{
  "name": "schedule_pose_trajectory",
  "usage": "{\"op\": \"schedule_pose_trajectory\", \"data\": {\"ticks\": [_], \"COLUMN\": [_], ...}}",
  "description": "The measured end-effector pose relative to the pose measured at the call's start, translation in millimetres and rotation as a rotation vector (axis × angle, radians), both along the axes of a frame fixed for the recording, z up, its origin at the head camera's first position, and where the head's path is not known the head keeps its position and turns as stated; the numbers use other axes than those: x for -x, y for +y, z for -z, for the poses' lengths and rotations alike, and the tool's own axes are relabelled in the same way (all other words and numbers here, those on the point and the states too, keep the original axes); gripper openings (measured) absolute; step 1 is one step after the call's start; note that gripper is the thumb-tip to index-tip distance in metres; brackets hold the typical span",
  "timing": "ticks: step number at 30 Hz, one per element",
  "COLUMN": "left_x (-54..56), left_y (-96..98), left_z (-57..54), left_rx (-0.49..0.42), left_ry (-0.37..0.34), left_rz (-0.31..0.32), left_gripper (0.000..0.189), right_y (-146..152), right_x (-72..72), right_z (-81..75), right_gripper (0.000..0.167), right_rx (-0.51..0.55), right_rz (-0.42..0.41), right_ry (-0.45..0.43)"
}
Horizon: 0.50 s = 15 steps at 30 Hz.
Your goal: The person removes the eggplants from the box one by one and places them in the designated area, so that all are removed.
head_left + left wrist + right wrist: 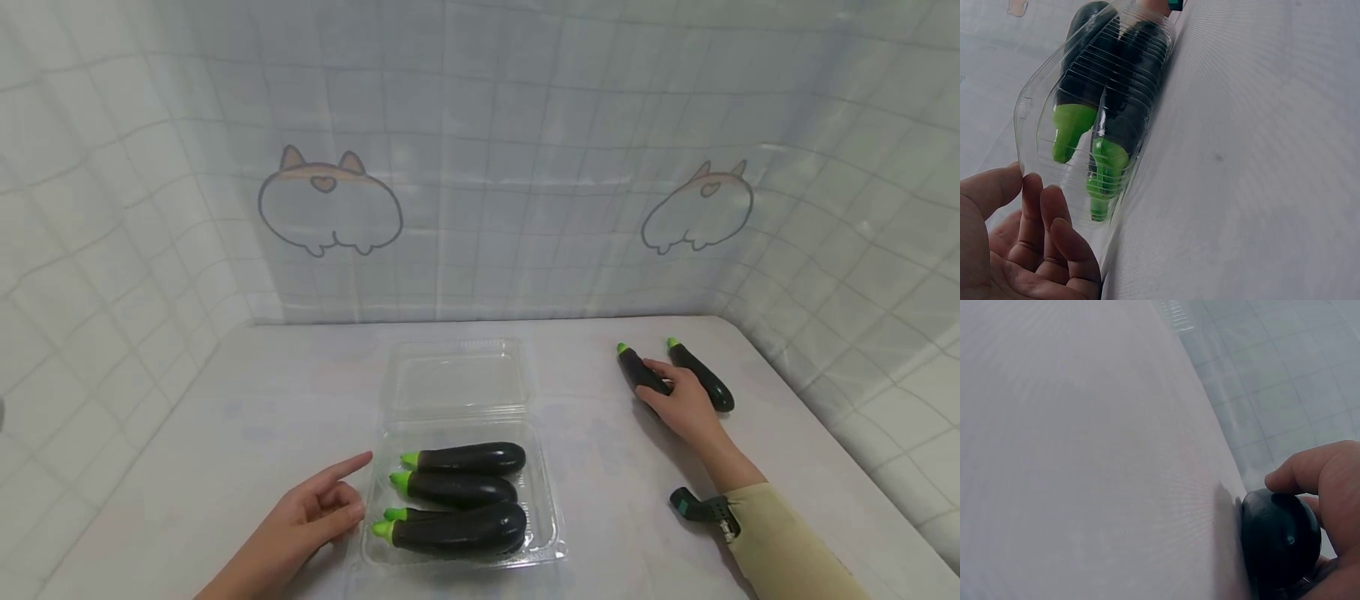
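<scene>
A dark eggplant (642,374) lies at the far right of the table. My right hand (681,406) grips it, thumb and fingers curled around its body. In the right wrist view, the rounded end of that eggplant (1282,539) shows beside the fingers. A second eggplant (705,377) lies just right of this hand. My left hand (307,515) is at the left edge of an open clear plastic container (551,508), index finger extended. Fingertips meet or nearly meet the container's rim in the left wrist view. Inside lie several eggplants (465,489), green stems pointing left.
The container's hinged lid (457,381) lies folded back on the pale tabletop (592,467). Behind and at the sides hangs a white grid-patterned cloth (517,208) with cartoon animal drawings. A dark device (701,507) is strapped at the right wrist, near the sleeve (787,542).
</scene>
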<state>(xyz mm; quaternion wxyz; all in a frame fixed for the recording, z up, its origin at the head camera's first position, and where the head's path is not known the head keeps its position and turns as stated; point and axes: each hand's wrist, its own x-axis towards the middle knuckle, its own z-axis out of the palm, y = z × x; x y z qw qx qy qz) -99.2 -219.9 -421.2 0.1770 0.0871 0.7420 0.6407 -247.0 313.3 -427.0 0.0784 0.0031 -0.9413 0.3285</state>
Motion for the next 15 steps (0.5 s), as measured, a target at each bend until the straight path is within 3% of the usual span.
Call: {"op": "schedule_pose_trajectory", "data": {"ticks": [6,15], "left_x": [-2.5,-2.9], "left_y": [-0.1,0.8], "left_z": [1.5,1.0], "left_rx": [-0.009,-0.009], "left_ry": [0.031,0.015], "left_rz": [0.006,-0.005], "left_gripper": [0.064,0.064], "right_y": [-2.2,-2.6], "right_x": [-1.5,-4.5], "right_z": [-5.9,-10.8], "right_gripper": [0.058,0.062], "right_rx": [0.021,0.027], "right_rz": [-0.008,-0.011], "right_ry": [-0.039,-0.050]}}
